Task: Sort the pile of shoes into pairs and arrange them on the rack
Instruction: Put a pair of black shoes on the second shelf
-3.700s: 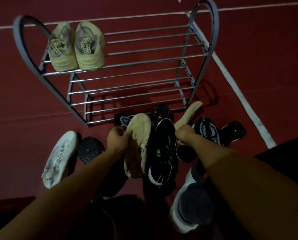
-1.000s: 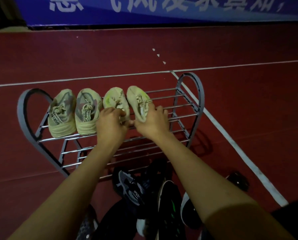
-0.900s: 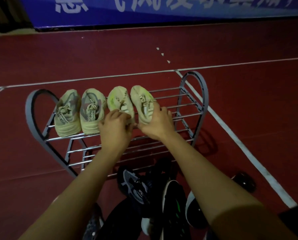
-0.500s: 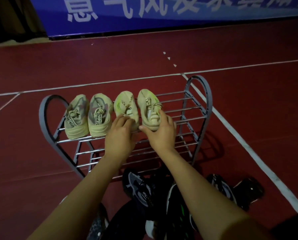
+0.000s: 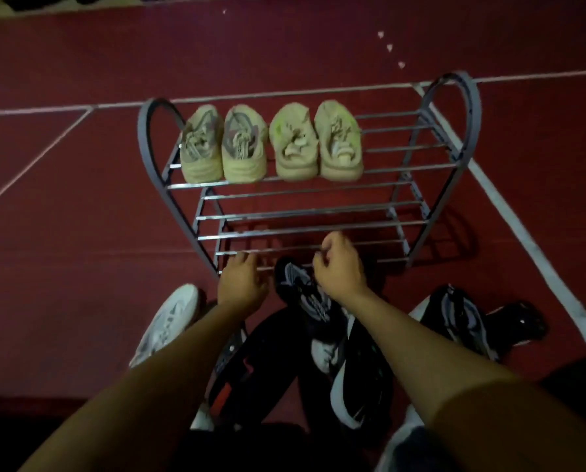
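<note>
The grey metal rack (image 5: 431, 166) stands on the red floor. On its top shelf, at the left, sit a beige pair (image 5: 223, 148) and beside it a beige pair with yellow-green marks (image 5: 317, 143). The rest of the shelf is bare. My left hand (image 5: 242, 284) hangs with fingers spread at the rack's lowest front rail, holding nothing. My right hand (image 5: 339, 267) has curled fingers just over a black shoe with white pattern (image 5: 296, 281); I see nothing in it. The pile lies under my forearms.
A white shoe (image 5: 168, 318) lies at the left of the pile. A black shoe with a red mark (image 5: 242, 366), a black shoe with white trim (image 5: 352, 383), a black-grey shoe (image 5: 455, 318) and a black shoe (image 5: 519, 321) lie nearer me. White floor lines run beside the rack.
Both hands have let go of the yellow-green pair, which stays on the top shelf. They have dropped down to the pile in front of the rack. The camera tilted downward.
</note>
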Tool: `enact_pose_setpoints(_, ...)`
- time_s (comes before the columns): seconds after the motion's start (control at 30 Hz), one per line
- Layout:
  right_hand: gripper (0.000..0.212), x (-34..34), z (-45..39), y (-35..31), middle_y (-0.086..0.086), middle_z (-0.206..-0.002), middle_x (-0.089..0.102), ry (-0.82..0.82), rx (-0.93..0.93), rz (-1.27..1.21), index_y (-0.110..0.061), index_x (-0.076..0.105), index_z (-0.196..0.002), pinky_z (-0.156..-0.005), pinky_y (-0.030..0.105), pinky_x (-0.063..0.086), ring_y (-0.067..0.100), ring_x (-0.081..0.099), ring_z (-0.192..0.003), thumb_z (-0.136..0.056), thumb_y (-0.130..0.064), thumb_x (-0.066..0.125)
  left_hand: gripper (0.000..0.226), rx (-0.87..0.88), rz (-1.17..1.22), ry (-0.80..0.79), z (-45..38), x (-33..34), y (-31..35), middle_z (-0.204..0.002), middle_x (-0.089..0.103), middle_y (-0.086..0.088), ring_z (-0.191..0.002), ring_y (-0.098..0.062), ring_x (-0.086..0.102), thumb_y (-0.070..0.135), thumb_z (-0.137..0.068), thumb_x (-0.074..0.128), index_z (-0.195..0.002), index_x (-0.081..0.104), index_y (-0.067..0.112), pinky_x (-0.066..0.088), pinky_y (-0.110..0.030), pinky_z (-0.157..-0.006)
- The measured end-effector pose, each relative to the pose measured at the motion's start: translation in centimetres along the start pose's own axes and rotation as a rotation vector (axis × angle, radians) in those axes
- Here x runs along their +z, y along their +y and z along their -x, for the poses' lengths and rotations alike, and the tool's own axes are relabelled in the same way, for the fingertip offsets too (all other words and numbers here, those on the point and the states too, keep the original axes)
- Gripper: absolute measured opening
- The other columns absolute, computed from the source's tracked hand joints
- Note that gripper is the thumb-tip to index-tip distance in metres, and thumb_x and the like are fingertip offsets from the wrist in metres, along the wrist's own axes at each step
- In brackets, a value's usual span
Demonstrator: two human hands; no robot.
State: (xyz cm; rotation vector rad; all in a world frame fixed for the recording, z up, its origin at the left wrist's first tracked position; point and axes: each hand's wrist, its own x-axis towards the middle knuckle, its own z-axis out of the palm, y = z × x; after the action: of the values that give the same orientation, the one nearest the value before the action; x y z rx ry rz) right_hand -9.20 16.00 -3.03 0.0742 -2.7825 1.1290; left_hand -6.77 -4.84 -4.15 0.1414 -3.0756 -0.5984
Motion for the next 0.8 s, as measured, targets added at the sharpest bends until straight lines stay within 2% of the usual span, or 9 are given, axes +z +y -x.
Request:
enact_pose_setpoints(0.07,0.019,2.4,4.0,3.0,0.008,-0.102,0.050,-0.401,0.038,0.154,-0.013,0.052,-0.103,-0.072,0.035,0.042,0.033,0.055,-0.091,-0.089,-0.025,0.058,0.060,-0.292,-0.059,-0.208,2.6,2.2,-2.2,-0.140,0.052,-0.019,-0.132,-0.042,0.049,0.041,-0.087,0.064,-0.137,0.055,0.009,0.043,-0.047,-0.106)
enact_pose_setpoints(0.13,0.029,3.6,7.6,5.6,0.011,-0.117,0.047,-0.626,0.106,0.260,-0.020,0.051,-0.111,-0.085,0.036,0.045,0.036,0.054,-0.106,-0.085,-0.027,0.060,0.085,-0.524,0.005,-0.364,5.9,4.7,-4.6,-0.155,0.041,-0.023,-0.144,-0.041,0.040,0.054,-0.088,0.067,-0.151,0.040,0.005,0.035,-0.046,-0.118)
enact_pose_setpoints(0.2,0.040,3.6,9.9,7.1,0.007,-0.125,0.048,-0.699,0.077,0.380,-0.027,0.047,-0.121,-0.093,0.038,0.042,0.032,0.052,-0.113,-0.083,-0.025,0.062,0.095,-0.552,0.062,-0.472,9.6,7.1,-6.1,-0.150,0.048,-0.025,-0.137,-0.040,0.050,0.062,-0.084,0.069,-0.149,0.040,-0.001,0.044,-0.043,-0.112)
enact_pose_setpoints(0.27,0.045,3.0,10.4,7.5,0.004,-0.125,0.054,-0.737,0.031,0.434,-0.027,0.045,-0.127,-0.093,0.038,0.039,0.027,0.054,-0.114,-0.085,-0.026,0.061,0.088,-0.481,0.002,-0.498,11.8,8.1,-6.4,-0.139,0.054,-0.021,-0.127,-0.040,0.058,0.062,-0.082,0.071,-0.141,0.043,0.002,0.049,-0.043,-0.098)
enact_pose_setpoints(0.37,0.030,2.6,9.5,7.0,0.007,-0.117,0.060,-0.647,0.167,0.238,-0.026,0.050,-0.112,-0.082,0.035,0.048,0.027,0.061,-0.099,-0.084,-0.023,0.059,0.076,-0.447,0.021,-0.511,11.7,7.0,-5.7,-0.120,0.068,-0.012,-0.111,-0.031,0.068,0.062,-0.073,0.079,-0.123,0.059,0.008,0.051,-0.036,-0.083)
enact_pose_setpoints(0.5,0.028,2.2,8.3,5.9,0.006,-0.105,0.061,-0.376,0.314,0.085,-0.018,0.052,-0.110,-0.071,0.033,0.049,0.028,0.063,-0.091,-0.083,-0.021,0.061,0.061,-0.486,0.156,-0.533,11.2,6.5,-5.7,-0.101,0.076,-0.007,-0.093,-0.023,0.071,0.062,-0.067,0.080,-0.099,0.076,0.011,0.055,-0.032,-0.080)
enact_pose_setpoints(0.63,0.036,1.2,7.2,6.1,0.014,-0.122,0.052,-0.105,0.479,0.155,-0.010,0.054,-0.112,-0.092,0.041,0.045,0.036,0.053,-0.115,-0.082,-0.028,0.063,0.050,-0.595,0.467,-0.641,10.3,5.7,-5.7,-0.097,0.072,-0.010,-0.088,-0.024,0.066,0.046,-0.079,0.080,-0.096,0.078,-0.001,0.051,-0.031,-0.086)
enact_pose_setpoints(0.73,0.056,0.3,7.3,8.4,0.015,-0.135,0.047,-0.132,0.629,0.256,-0.010,0.051,-0.128,-0.105,0.049,0.040,0.038,0.044,-0.128,-0.082,-0.038,0.064,0.023,-0.696,0.895,-0.666,11.0,4.3,-6.0,-0.086,0.072,-0.014,-0.082,-0.029,0.062,0.021,-0.088,0.068,-0.086,0.076,-0.001,0.047,-0.037,-0.087)
enact_pose_setpoints(0.8,0.060,-0.3,7.8,10.3,0.019,-0.139,0.046,-0.098,0.781,0.178,-0.008,0.050,-0.132,-0.104,0.049,0.044,0.041,0.044,-0.128,-0.083,-0.038,0.064,0.026,-0.725,1.101,-0.764,11.6,3.6,-6.4,-0.087,0.076,-0.017,-0.080,-0.030,0.069,0.016,-0.092,0.063,-0.095,0.076,-0.006,0.055,-0.037,-0.083)
